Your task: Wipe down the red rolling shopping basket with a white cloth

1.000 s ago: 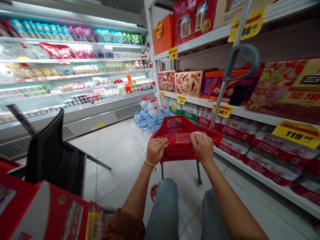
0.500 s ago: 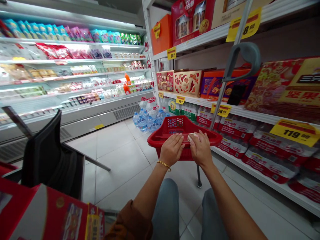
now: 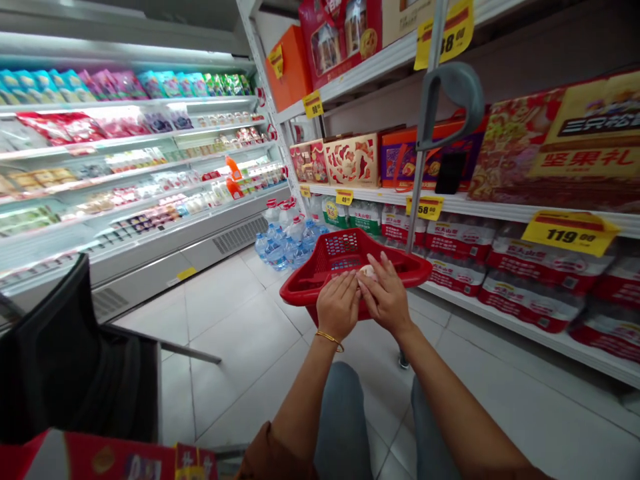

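A red wheeled shopping basket stands on the tiled floor in front of my knees. Its grey pull handle rises on a metal pole at its far side. Both my hands are at the basket's near rim, side by side and touching. My left hand, with a gold bangle at the wrist, lies curled over the rim. My right hand pinches a small white wad at its fingertips, just over the rim. What the wad is I cannot make out.
Shelves on the right carry red gift boxes and packs of bottled water, with yellow price tags. Large water bottles stand on the floor beyond the basket. A lit chilled case lines the left. A black seat and red box are near left.
My left hand slid right along the rim until it met my right hand. The view swung and the basket now sits further left in the picture.
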`<state>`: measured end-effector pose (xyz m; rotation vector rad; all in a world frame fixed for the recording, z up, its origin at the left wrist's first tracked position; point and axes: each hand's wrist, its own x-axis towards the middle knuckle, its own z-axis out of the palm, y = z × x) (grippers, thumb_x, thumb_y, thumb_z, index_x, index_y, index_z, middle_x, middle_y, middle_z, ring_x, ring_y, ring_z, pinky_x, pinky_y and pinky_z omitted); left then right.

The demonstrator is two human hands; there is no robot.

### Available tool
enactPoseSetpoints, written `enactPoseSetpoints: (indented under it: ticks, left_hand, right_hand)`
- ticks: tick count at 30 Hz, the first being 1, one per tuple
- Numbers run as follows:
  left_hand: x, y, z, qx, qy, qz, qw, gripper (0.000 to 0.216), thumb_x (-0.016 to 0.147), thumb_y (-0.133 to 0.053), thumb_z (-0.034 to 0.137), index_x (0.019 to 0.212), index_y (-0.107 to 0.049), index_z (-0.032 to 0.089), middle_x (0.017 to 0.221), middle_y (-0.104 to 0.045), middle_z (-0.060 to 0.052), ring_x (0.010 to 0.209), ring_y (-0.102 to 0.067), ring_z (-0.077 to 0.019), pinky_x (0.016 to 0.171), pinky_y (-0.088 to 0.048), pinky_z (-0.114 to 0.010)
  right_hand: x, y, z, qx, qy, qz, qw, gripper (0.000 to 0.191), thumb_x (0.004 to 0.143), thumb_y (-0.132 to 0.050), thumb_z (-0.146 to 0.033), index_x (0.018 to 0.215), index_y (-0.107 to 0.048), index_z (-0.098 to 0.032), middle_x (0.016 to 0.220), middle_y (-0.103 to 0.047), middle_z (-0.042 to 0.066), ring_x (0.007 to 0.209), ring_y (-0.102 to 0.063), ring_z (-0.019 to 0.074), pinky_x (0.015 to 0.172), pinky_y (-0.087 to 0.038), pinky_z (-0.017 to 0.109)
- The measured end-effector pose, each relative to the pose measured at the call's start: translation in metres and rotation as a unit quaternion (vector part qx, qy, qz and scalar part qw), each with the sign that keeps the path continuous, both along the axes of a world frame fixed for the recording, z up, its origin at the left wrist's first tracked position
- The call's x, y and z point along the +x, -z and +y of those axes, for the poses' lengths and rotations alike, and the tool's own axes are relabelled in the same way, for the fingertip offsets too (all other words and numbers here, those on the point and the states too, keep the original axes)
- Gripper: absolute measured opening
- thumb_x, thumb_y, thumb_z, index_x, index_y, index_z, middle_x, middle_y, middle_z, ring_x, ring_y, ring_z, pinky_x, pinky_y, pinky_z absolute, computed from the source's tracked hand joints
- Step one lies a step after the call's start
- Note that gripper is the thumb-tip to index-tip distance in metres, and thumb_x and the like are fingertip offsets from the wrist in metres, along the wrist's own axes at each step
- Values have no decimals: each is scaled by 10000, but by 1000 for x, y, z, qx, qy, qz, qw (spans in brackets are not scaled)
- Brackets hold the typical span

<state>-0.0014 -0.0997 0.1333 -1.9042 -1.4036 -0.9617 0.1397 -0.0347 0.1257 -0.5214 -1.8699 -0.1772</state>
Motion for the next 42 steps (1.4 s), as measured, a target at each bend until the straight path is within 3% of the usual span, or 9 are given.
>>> enactPoseSetpoints:
  ticks: [4, 8, 18, 26, 33, 38, 42]
  left_hand:
    - [-2, 1, 1, 8, 3, -5, 1000, 345, 951, -464, 212, 1249, -626, 149, 1196, -712, -131, 1150, -656, -253, 994, -509, -428]
    - [-5, 2, 3, -7, 13, -2, 1000, 361, 949, -480, 208, 1285, -604, 165, 1234, -695, -122, 1178, -641, -253, 1014, -497, -434]
    - [-7, -2, 3, 2, 12, 21, 1000, 346, 948, -519, 210, 1279, -614, 179, 1259, -684, -99, 1160, -655, -234, 999, -503, -393]
    - [-9, -3, 4, 9, 15, 12, 1000, 318, 934, -543, 205, 1234, -645, 176, 1226, -701, -91, 1139, -667, -232, 975, -518, -385]
    - [-9, -1, 6, 9, 21, 3, 1000, 313, 932, -547, 208, 1224, -655, 176, 1225, -702, -94, 1142, -665, -233, 985, -516, -390]
    - [-10, 1, 8, 12, 22, -7, 1000, 312, 932, -548, 215, 1222, -659, 186, 1218, -706, -91, 1139, -667, -234, 976, -521, -394]
    - [-10, 1, 8, 18, 21, -11, 1000, 297, 931, -548, 213, 1199, -671, 177, 1200, -714, -97, 1122, -676, -238, 973, -525, -401]
  right_hand:
    - [0, 8, 7, 23, -6, -27, 999, 348, 939, -522, -226, 1275, -615, -219, 1278, -660, 113, 1241, -568, 245, 1003, -513, 415]
    - [5, 12, 12, 18, 0, -52, 998, 300, 961, -492, -254, 1212, -655, -254, 1192, -701, 82, 1132, -616, 223, 965, -520, 402]
    - [26, 32, 21, 68, 21, -46, 996, 337, 949, -506, -165, 1246, -628, -268, 1222, -676, 71, 1169, -576, 220, 1002, -496, 392]
    - [50, 34, 34, 126, 42, -49, 990, 442, 921, -537, -91, 1341, -559, -228, 1182, -667, 106, 1185, -556, 238, 1000, -501, 417]
    - [67, 36, 44, 126, 45, -45, 990, 508, 905, -550, -67, 1385, -511, -227, 1192, -652, 123, 1193, -559, 248, 1001, -514, 435]
    - [75, 38, 47, 94, 64, -2, 994, 499, 906, -552, -100, 1376, -514, -264, 1211, -638, 127, 1194, -564, 265, 980, -519, 464]
    - [67, 29, 39, 53, 83, 33, 995, 448, 915, -544, -126, 1344, -549, -257, 1208, -644, 134, 1156, -581, 266, 963, -511, 468]
